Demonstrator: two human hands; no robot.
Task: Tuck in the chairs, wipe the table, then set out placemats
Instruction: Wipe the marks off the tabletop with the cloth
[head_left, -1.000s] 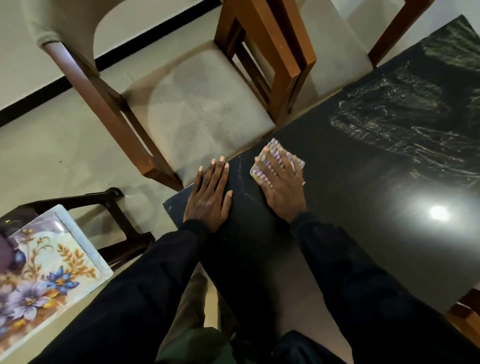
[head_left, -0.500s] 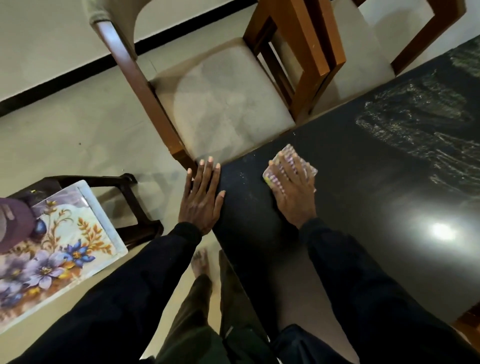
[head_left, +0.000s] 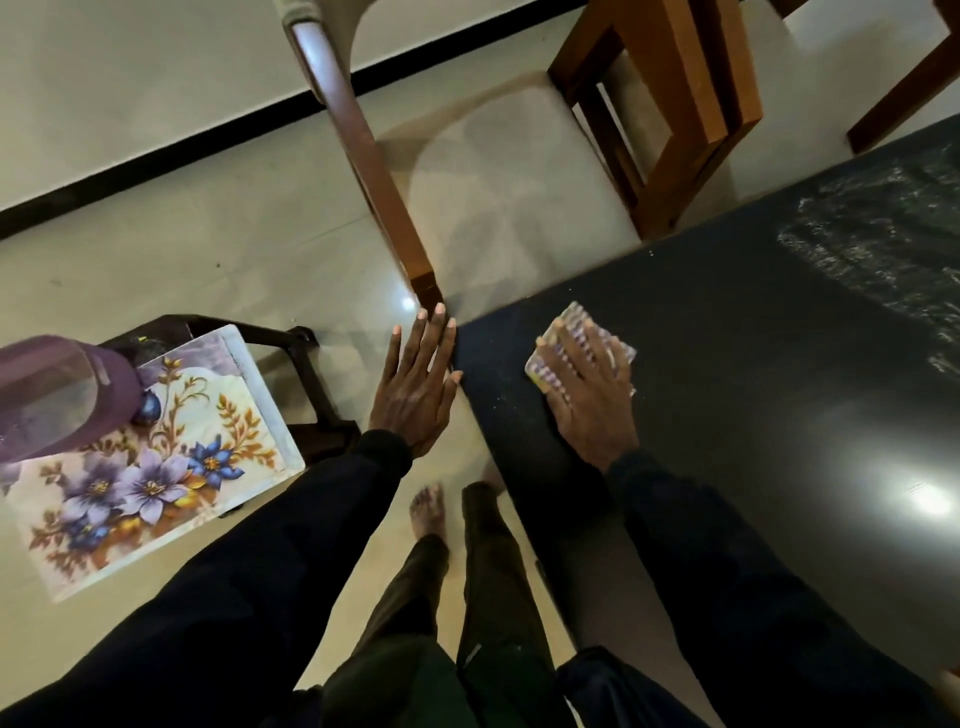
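Chairs (head_left: 511, 202) two, cloth (head_left: 574, 315) one.

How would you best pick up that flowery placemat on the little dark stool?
Probably by its near long edge, coming from the person's side: the floral placemat lies flat and that edge seems to jut past the dark stool, leaving room for fingers underneath, thumb on top. A purple cap rests on its far left end, so grip away from it.
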